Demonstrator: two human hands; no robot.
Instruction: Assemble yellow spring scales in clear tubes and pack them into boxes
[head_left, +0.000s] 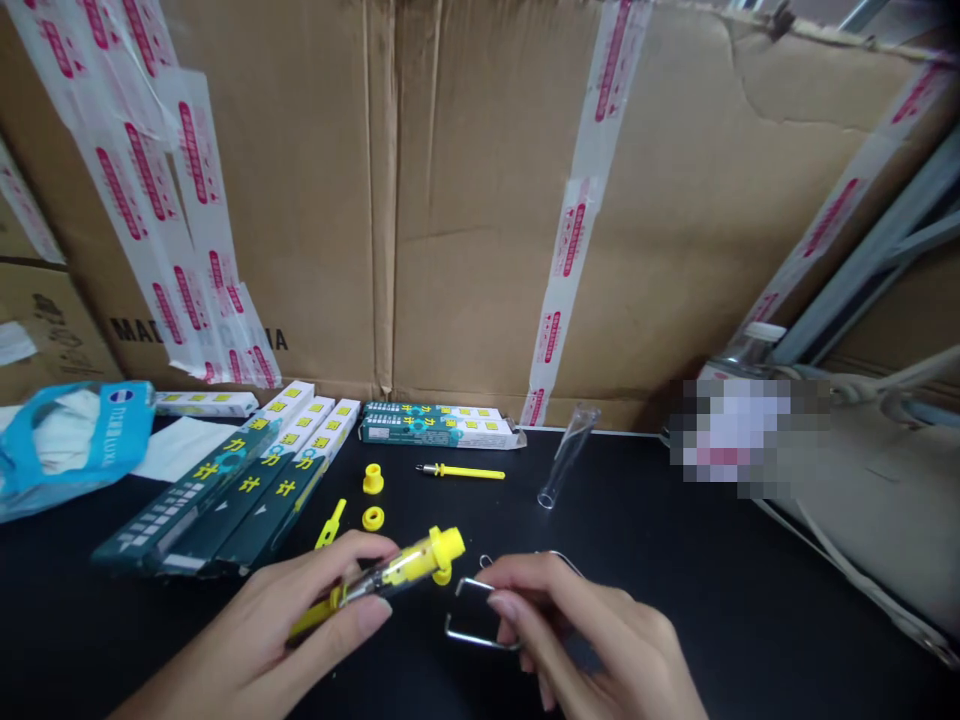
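The left hand point(270, 620) reaches in from the lower left, palm turned inward, its thumb and fingers closed around a clear plastic tube point(382, 577) that slants up to the right. Inside the tube sit yellow and dark metallic parts, and a yellow flanged plastic cap point(448, 545) is at its upper end. Just beside it, the right hand point(600, 620) comes in from the lower right, thumb and index finger pinching a bent silver metal wire point(480, 639) whose two hooked ends point toward the tube, apart from it. Beyond the hands, on the black tabletop point(645, 510), lie a flat yellow plastic strip point(332, 522), a small yellow ring point(373, 518), a yellow flanged bushing point(373, 478) and a yellow rod with a metal tip point(469, 472). To the right is a second clear tube point(570, 455). At the left, dark-green-and-white long cartons point(247, 480) lie side by side, their contents hidden; a similar printed carton point(435, 425) lies farther back. A blue plastic packet point(75, 440) at far left holds white tissues. Behind everything stands a brown cardboard wall point(480, 250) with printed tape.
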